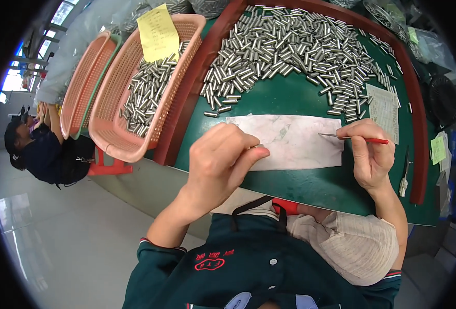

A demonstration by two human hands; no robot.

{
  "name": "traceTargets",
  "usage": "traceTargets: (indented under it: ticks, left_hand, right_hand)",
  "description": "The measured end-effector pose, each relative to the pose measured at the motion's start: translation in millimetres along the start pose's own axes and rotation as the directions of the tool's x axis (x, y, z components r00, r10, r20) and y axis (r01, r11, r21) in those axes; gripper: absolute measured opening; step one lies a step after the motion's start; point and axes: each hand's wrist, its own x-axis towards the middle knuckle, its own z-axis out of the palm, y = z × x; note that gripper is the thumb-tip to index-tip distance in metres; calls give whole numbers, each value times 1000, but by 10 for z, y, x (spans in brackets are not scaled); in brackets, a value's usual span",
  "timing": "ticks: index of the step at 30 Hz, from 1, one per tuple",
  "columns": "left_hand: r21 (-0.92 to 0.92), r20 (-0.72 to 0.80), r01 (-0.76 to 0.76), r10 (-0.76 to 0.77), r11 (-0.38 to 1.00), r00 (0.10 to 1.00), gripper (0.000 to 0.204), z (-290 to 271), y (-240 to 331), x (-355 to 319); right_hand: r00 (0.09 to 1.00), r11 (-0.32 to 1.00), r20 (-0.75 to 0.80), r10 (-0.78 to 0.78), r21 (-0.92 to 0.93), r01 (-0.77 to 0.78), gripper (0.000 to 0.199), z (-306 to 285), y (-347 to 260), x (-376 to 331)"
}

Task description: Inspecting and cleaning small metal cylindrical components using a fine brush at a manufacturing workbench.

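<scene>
Small piece (256,146) mostly hidden, pinched by left hand (212,157), red-handled pick (376,140) partly covered, grasped by right hand (369,159), metal pins (148,95) partly overlaid by yellow paper (158,33), upper left.

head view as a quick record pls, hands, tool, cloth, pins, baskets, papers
left hand: thumb and fingers pinched, over cloth's left part; contents mostly hidden
right hand: grips red tool, thin tip pointing left over cloth
cloth: pale, stained, on green tabletop
pins: metal, heaped beyond cloth; more in pink basket
pink basket: left of the red border, yellow note at its far end
second basket: further left
sheet: printed, right of cloth
</scene>
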Motion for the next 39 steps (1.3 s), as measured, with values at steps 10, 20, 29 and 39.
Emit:
traceTargets:
  ticks: [10,20,29,39]
  left_hand:
    - [-811,483,560,-348,167,803,17,578,-352,950]
    - [-802,475,573,-399,172,785,19,666,-444,875]
    - [-726,358,469,-306,502,882,20,699,-378,889]
    - [-686,303,473,-374,552,877,24,742,-431,849]
  right_hand:
    - [999,1000,-27,21,-6,-21,10,13,-33,31]
    - [997,999,55,48,6,-49,3,-45,11,19]
    - [998,999,-43,45,32,-43,8,-29,15,38]
    - [998,999,-48,43,33,-42,9,-22,2,36]
